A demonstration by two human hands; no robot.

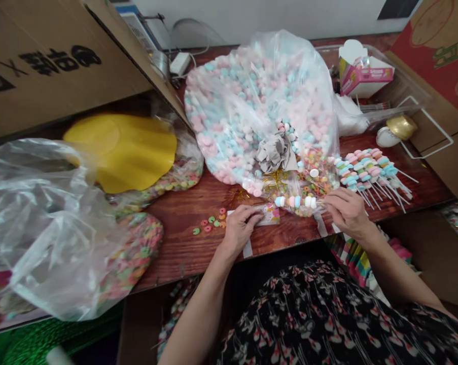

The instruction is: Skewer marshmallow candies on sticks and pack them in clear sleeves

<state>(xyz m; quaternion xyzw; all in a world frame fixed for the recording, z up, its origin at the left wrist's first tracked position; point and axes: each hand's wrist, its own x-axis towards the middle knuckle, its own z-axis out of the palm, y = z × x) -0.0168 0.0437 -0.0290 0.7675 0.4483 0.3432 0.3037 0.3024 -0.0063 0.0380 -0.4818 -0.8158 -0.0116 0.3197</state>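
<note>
My right hand (346,210) pinches the stick end of a marshmallow skewer (295,201) that carries pink, blue and white pieces and points left. My left hand (241,225) is closed on a small clear printed wrapper (269,215) lying on the wooden table (183,243), right at the skewer's tip. Behind both hands stands a big clear bag of pastel marshmallows (251,101). A pile of finished skewers (367,170) lies to the right of it.
Loose coloured cereal rings (209,223) lie left of my left hand. Bags of cereal rings (137,253), a yellow disc (124,149) and a crumpled plastic bag (42,228) fill the left. A cardboard box (54,56), a pink carton (361,76) and gold ribbon (401,126) stand behind.
</note>
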